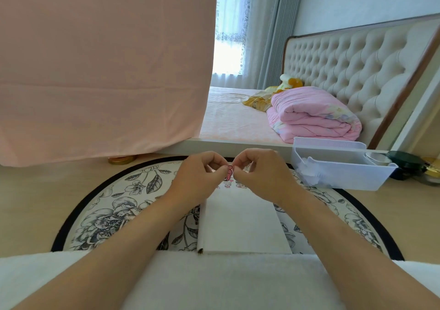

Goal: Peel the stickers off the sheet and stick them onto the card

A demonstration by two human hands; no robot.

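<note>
A small pink cartoon sticker (228, 173) hangs in the air between my two hands. My left hand (200, 178) and my right hand (262, 176) both pinch it with curled fingers, thumbs and forefingers meeting at its top. Below them lies a white card (240, 221) on a round floral mat (114, 205). At the card's far end a few small pink stickers (234, 185) show, partly hidden by my hands. Whether they sit on the card or on a separate sheet I cannot tell.
A translucent plastic bin (340, 171) stands to the right of the mat, with dark jars (404, 164) beyond it. A gold lid (121, 159) lies at the back left. A pink cloth (102, 71) hangs behind, and a bed (238, 116) lies past the table edge.
</note>
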